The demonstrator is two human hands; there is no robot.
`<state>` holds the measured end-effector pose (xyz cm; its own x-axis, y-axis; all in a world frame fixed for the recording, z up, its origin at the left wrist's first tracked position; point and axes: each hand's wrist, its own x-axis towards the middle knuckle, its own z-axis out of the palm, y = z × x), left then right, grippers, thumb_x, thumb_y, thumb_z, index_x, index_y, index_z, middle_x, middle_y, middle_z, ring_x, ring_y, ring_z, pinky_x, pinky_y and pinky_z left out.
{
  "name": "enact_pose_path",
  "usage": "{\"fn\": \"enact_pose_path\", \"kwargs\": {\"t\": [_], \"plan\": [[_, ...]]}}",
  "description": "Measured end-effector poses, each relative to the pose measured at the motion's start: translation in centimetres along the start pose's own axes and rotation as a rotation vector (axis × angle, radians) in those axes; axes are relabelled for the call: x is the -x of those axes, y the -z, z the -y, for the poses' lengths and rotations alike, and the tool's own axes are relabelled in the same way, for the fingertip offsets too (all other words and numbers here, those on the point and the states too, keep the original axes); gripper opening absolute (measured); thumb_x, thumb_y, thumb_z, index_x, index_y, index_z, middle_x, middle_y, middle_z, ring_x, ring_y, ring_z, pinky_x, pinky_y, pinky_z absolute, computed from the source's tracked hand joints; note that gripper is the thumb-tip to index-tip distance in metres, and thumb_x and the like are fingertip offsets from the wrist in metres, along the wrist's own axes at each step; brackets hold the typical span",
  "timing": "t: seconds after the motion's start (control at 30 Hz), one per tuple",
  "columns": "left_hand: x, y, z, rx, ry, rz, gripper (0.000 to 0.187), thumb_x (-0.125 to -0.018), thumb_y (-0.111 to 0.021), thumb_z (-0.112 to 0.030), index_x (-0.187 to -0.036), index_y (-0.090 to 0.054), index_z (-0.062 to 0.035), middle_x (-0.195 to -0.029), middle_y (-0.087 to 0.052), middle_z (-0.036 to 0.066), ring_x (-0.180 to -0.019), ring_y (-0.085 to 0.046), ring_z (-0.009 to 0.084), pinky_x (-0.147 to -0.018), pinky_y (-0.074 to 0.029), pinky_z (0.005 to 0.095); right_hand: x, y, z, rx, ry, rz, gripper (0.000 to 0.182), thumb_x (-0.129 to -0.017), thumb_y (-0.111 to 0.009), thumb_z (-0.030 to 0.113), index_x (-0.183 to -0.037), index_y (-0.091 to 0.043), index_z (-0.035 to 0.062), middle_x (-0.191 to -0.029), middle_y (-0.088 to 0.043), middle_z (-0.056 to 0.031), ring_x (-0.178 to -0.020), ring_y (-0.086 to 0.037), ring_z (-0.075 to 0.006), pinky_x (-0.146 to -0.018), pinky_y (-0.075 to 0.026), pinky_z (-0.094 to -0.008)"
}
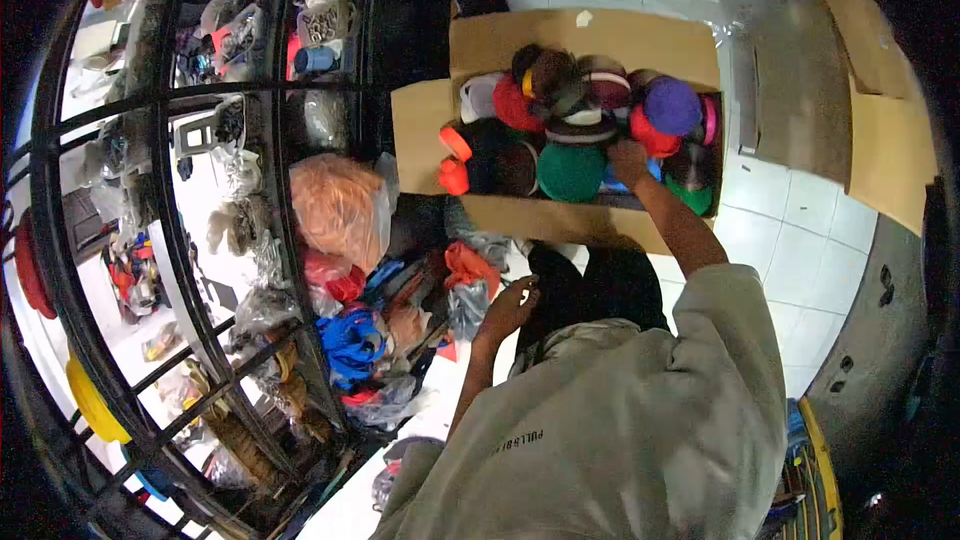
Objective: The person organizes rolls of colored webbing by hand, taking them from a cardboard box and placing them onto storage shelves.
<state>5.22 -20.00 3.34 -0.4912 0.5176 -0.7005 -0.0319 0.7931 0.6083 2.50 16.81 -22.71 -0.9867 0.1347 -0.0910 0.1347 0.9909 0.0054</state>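
Dark lettering on the grey shirt [610, 430], lower centre, starts "PULL"; the rest is unclear. The cardboard box [560, 220] of coloured rolls [672, 106] sits upper centre. The right hand [628, 162] is in it, beside the green roll [570, 173], its grip unclear; the left hand [510, 308] hangs loosely curled near the dark trousers [620, 285].

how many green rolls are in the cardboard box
2 visible in the cardboard box: one green roll along the near side, a second green roll in the near right corner. More may be hidden.

1 head view, facing down
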Motion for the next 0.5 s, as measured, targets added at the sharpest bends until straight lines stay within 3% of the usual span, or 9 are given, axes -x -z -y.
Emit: {"fn": "enact_pose_path", "kwargs": {"t": [0.03,0.1,0.2,0.27,0.3,0.37,0.4,0.47,0.5], "plan": [[-0.2,0.4,-0.8,-0.049,-0.072,-0.023,0.043,-0.097,-0.054,-0.032,-0.130,-0.052,-0.0048,-0.113,-0.064,0.016,-0.099,-0.063,0.0292,-0.088,-0.050,0.0382,-0.4,4.7,-0.1,-0.060,0.009,0.378,0.016,-0.080,-0.059,0.013,-0.092,-0.069,0.0094,-0.088,-0.069,-0.0122,-0.079,-0.069,-0.0294,-0.059,-0.053,-0.0461],[-1.6,0.6,-1.6,-0.037,-0.088,-0.045,0.042,-0.097,-0.054,-0.031,-0.130,-0.052,-0.0051,-0.112,-0.064,0.015,-0.099,-0.063,0.0294,-0.087,-0.050,0.0381,1.0,5.8,-1.5,-0.174,-0.040,0.395,0.016,-0.081,-0.058,0.015,-0.091,-0.070,0.0111,-0.088,-0.068,-0.0124,-0.081,-0.068,-0.0300,-0.060,-0.052,-0.0475],[-3.2,2.1,-5.1,0.068,-0.192,-0.103,0.041,-0.094,-0.059,-0.021,-0.130,-0.049,-0.0044,-0.109,-0.062,0.017,-0.099,-0.062,0.0309,-0.087,-0.049,0.0380,4.1,17.8,-3.3,-0.156,-0.045,0.127,0.017,-0.078,-0.065,0.018,-0.091,-0.068,0.0075,-0.084,-0.067,-0.0148,-0.081,-0.068,-0.0319,-0.062,-0.051,-0.0483],[-6.0,2.0,-4.4,-0.015,-0.404,-0.306,0.047,-0.091,-0.062,-0.018,-0.133,-0.046,-0.0038,-0.111,-0.061,0.018,-0.100,-0.061,0.0283,-0.088,-0.048,0.0380,4.8,24.8,-4.0,-0.535,-0.117,0.164,0.035,-0.081,-0.066,0.031,-0.100,-0.064,0.0017,-0.090,-0.066,-0.0209,-0.084,-0.066,-0.0335,-0.075,-0.050,-0.0456],[-6.5,2.8,-5.8,0.089,-0.447,-0.343,0.052,-0.091,-0.064,-0.020,-0.135,-0.044,-0.0032,-0.115,-0.058,0.017,-0.105,-0.058,0.0268,-0.091,-0.046,0.0374,5.1,27.0,-3.8,-0.512,-0.100,0.156,0.035,-0.081,-0.066,0.031,-0.100,-0.064,0.0017,-0.090,-0.066,-0.0209,-0.084,-0.066,-0.0335,-0.075,-0.050,-0.0456],[-7.0,4.8,-10.0,0.209,-0.509,-0.399,0.056,-0.090,-0.066,-0.022,-0.137,-0.042,-0.0026,-0.118,-0.056,0.015,-0.109,-0.056,0.0254,-0.094,-0.045,0.0369,5.3,31.4,-2.9,-0.878,-0.135,-0.138,0.038,-0.083,-0.069,0.034,-0.099,-0.062,0.0005,-0.087,-0.064,-0.0228,-0.082,-0.064,-0.0369,-0.074,-0.049,-0.0442],[-7.1,6.1,-12.4,0.318,-0.488,-0.436,0.059,-0.091,-0.066,-0.025,-0.139,-0.040,-0.0034,-0.128,-0.053,0.016,-0.118,-0.052,0.0273,-0.099,-0.042,0.0374,4.5,35.6,-2.1,-0.951,-0.239,0.043,0.036,-0.085,-0.071,0.031,-0.100,-0.061,0.0000,-0.084,-0.062,-0.0224,-0.079,-0.065,-0.0303,-0.071,-0.048,-0.0403],[-6.4,8.9,-16.3,0.441,-0.483,-0.504,0.063,-0.091,-0.066,-0.027,-0.142,-0.037,-0.0043,-0.137,-0.049,0.018,-0.126,-0.048,0.0293,-0.105,-0.038,0.0378,3.3,39.9,-0.5,-1.094,-0.167,0.017,0.033,-0.085,-0.072,0.024,-0.103,-0.061,-0.0010,-0.083,-0.064,-0.0162,-0.078,-0.064,-0.0196,-0.070,-0.048,-0.0332],[-5.6,10.6,-17.8,0.534,-0.544,-0.468,0.067,-0.089,-0.069,-0.029,-0.142,-0.037,-0.0028,-0.135,-0.048,0.016,-0.125,-0.046,0.0262,-0.104,-0.039,0.0367,2.6,41.3,0.4,-1.080,-0.128,0.007,0.033,-0.085,-0.072,0.024,-0.103,-0.061,-0.0010,-0.083,-0.064,-0.0162,-0.078,-0.064,-0.0196,-0.070,-0.048,-0.0332]]}}
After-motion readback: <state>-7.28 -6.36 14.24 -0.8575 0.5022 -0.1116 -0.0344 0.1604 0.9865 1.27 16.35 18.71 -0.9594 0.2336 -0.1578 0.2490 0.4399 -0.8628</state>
